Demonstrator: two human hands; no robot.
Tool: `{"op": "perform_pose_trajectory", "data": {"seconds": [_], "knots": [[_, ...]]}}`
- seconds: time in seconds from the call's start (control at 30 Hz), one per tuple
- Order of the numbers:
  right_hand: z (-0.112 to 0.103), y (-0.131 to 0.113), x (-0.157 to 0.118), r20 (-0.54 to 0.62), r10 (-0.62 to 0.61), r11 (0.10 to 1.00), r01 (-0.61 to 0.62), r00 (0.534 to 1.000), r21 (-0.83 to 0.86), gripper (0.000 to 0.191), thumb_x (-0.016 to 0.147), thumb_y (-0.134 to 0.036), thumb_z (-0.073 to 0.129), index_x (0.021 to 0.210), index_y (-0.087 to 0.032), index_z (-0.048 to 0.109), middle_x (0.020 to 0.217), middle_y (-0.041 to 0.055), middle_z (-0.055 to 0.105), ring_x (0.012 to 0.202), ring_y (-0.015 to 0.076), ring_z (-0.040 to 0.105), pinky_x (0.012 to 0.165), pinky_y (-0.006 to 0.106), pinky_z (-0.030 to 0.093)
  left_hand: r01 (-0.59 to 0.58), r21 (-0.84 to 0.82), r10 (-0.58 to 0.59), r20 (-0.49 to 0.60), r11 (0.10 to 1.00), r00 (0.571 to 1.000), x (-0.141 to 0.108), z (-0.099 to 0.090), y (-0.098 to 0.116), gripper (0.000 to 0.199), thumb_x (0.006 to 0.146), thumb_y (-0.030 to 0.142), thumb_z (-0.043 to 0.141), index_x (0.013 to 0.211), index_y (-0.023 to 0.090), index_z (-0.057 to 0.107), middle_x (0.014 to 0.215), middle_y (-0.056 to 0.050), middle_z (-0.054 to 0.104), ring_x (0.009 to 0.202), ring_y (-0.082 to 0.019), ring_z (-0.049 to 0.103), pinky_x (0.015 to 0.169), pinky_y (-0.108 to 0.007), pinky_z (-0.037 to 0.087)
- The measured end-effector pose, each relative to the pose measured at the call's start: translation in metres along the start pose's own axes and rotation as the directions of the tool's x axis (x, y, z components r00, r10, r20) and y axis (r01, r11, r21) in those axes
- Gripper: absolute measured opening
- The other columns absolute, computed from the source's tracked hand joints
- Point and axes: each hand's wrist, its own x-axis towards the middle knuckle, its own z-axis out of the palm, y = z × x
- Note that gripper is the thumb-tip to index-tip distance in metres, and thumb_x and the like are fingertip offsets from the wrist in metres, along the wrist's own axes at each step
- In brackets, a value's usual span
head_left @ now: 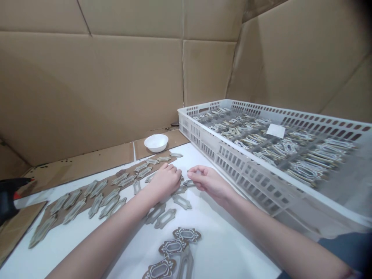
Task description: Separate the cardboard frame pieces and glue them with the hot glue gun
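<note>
Here, our left hand curls over flat grey hollow-centred plaques at twelve o'clock; our right hand, half-closed; we can't tell either's grip.

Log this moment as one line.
left hand: over grey frame pieces | right hand: fingers pinched, grip unclear | white bowl: on cardboard | slotted crate: loaded

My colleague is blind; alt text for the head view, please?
Bare left hand and right hand among pale openwork plaques on a white tabletop; nearer, brown-patterned plaques; behind, a white bowl; at right, a plastic crate of similar pieces.
</note>
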Motion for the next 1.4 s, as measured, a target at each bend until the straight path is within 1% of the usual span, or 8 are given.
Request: {"op": "perform_pose_trajectory", "data": {"seconds": [0.13, 0.27, 0.37, 0.47, 0.67, 0.93, 1.13, 1.4], "knots": [[0.001, -0.002, -0.002, 0.013, -0.017, 1.0, 0.016, 1.0, 0.008, 0.025, 0.061, -0.033, 0.066, 0.068, -0.014, 0.051, 0.045, -0.0097, 0.036, 0.039, 0.0023, 0.027, 0.04, 0.02, 0.016, 0.253, -0.368, -0.323, -0.143, 0.895, 0.935, -0.016, -0.009, 0.005, 0.018, 0.074, 0.02, 0.044, 0.091, 0.016, 0.048, 0.073, -0.005, 0.057, 0.074, -0.019, 0.052, 0.069, -0.031, 0.037], [0.005, -0.002, -0.006, 0.04, 0.01, 1.0, -0.01, 0.999, -0.006, 0.026, 0.062, -0.036, 0.066, 0.066, -0.015, 0.05, 0.045, -0.0095, 0.035, 0.038, 0.0026, 0.026, 0.04, 0.019, 0.016, 0.343, -0.823, -0.592, 0.01, 0.453, 0.806, -0.046, -0.014, 0.021, 0.017, 0.076, 0.025, 0.045, 0.092, 0.02, 0.041, 0.066, 0.003, 0.052, 0.061, -0.012, 0.05, 0.058, -0.023, 0.036], [0.011, -0.001, -0.009, 0.055, -0.003, 0.994, 0.009, 0.998, -0.108, 0.024, 0.064, -0.036, 0.064, 0.065, -0.015, 0.051, 0.046, -0.0084, 0.035, 0.039, 0.0035, 0.026, 0.039, 0.02, 0.017, 0.313, -0.939, -0.638, 0.157, 0.139, 0.754, -0.062, -0.014, 0.036, 0.019, 0.076, 0.028, 0.047, 0.092, 0.021, 0.038, 0.075, 0.001, 0.055, 0.071, -0.013, 0.053, 0.059, -0.022, 0.038], [0.015, 0.0, -0.012, 0.035, -0.056, 0.961, 0.064, 0.998, -0.268, 0.021, 0.065, -0.034, 0.062, 0.064, -0.016, 0.054, 0.046, -0.0071, 0.038, 0.04, 0.005, 0.029, 0.04, 0.02, 0.02, 0.298, -0.954, -0.635, 0.243, -0.02, 0.734, -0.069, -0.011, 0.048, 0.021, 0.076, 0.029, 0.048, 0.093, 0.022, 0.037, 0.085, -0.002, 0.056, 0.078, -0.014, 0.054, 0.059, -0.023, 0.041], [0.017, 0.0, -0.016, 0.012, -0.133, 0.884, 0.124, 0.991, -0.45, 0.016, 0.068, -0.031, 0.059, 0.064, -0.016, 0.058, 0.045, -0.0057, 0.04, 0.044, 0.0081, 0.035, 0.044, 0.022, 0.027, 0.294, -0.949, -0.649, 0.156, 0.11, 0.745, -0.073, -0.004, 0.056, 0.019, 0.075, 0.021, 0.048, 0.092, 0.021, 0.04, 0.086, -0.002, 0.054, 0.081, -0.014, 0.053, 0.07, -0.026, 0.039], [0.024, -0.006, -0.023, 0.035, -0.189, 0.862, 0.183, 0.981, -0.473, 0.011, 0.071, -0.026, 0.056, 0.067, -0.015, 0.059, 0.062, 0.0, 0.055, 0.058, 0.0115, 0.047, 0.054, 0.024, 0.035, 0.305, -0.922, -0.647, 0.083, 0.239, 0.758, -0.077, -0.001, 0.059, 0.019, 0.074, 0.017, 0.047, 0.091, 0.021, 0.039, 0.082, 0.0, 0.052, 0.08, -0.013, 0.052, 0.07, -0.025, 0.039], [0.025, -0.001, -0.026, -0.039, -0.253, 0.823, 0.193, 0.967, -0.535, 0.016, 0.067, -0.029, 0.061, 0.065, -0.016, 0.053, 0.061, -0.0018, 0.053, 0.058, 0.0111, 0.046, 0.056, 0.024, 0.036, 0.292, -0.917, -0.599, 0.078, 0.27, 0.797, -0.079, -0.002, 0.062, 0.019, 0.076, 0.018, 0.047, 0.091, 0.022, 0.038, 0.082, 0.0, 0.05, 0.078, -0.013, 0.05, 0.067, -0.025, 0.04], [0.03, 0.003, -0.029, 0.003, -0.214, 0.858, 0.19, 0.977, -0.477, 0.018, 0.068, -0.027, 0.061, 0.061, -0.016, 0.05, 0.057, -0.0027, 0.051, 0.055, 0.0095, 0.045, 0.052, 0.022, 0.036, 0.28, -0.9, -0.56, 0.049, 0.335, 0.827, -0.082, -0.001, 0.064, 0.019, 0.076, 0.019, 0.047, 0.091, 0.022, 0.037, 0.085, -0.001, 0.052, 0.078, -0.013, 0.051, 0.066, -0.024, 0.039]]}}
